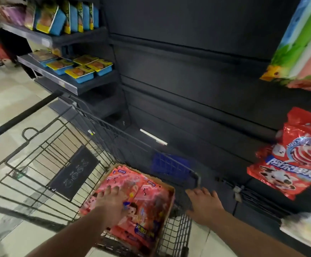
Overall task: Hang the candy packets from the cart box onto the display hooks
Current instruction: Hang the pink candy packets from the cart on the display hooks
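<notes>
— Reaching into the cardboard box [171, 204]: is the left hand [110, 199] gripping?
— Not yet. It is lying flat, fingers spread, on the pink candy packets [149, 191] in the cart [62, 138]. The right hand [204, 204] is hovering empty, fingers loose, by the rim. Pick-up is starting; next, I judge, pinching one packet's top edge.

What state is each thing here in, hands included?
Left hand: open, resting on the candy packets.
Right hand: at the cart rim; grip unclear.
Cardboard box: open-topped, full, in the cart.
Candy packets: lying flat in the box.
Red bag: hanging on the display.
</notes>
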